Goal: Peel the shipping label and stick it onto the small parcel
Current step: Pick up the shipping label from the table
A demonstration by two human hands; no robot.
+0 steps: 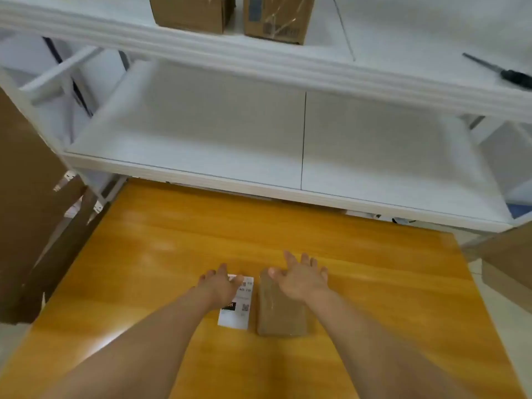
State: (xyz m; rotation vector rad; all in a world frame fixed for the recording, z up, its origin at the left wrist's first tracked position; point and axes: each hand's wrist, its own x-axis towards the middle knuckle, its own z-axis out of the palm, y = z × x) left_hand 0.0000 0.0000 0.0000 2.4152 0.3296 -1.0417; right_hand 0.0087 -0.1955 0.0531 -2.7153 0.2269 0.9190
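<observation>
- Your left hand (220, 286) lay over the left edge and far corner of the shipping label (239, 305), its grip spread apart and closed on nothing.
- The label rested flat on the yellow wooden bench (149, 254), printed side up, just left of the small parcel (282, 309).
- Your right hand (302, 277) hung over the parcel's far end, fingers splayed wide; whether it touched the parcel could not be told.
- The brown, tape-wrapped parcel sat on the bench beside the label, apart by a narrow gap.
- A white shelving unit (259, 174) stood behind the bench; two cardboard boxes (190, 12) and a black-handled blade (501, 72) sat on its upper shelf.
</observation>
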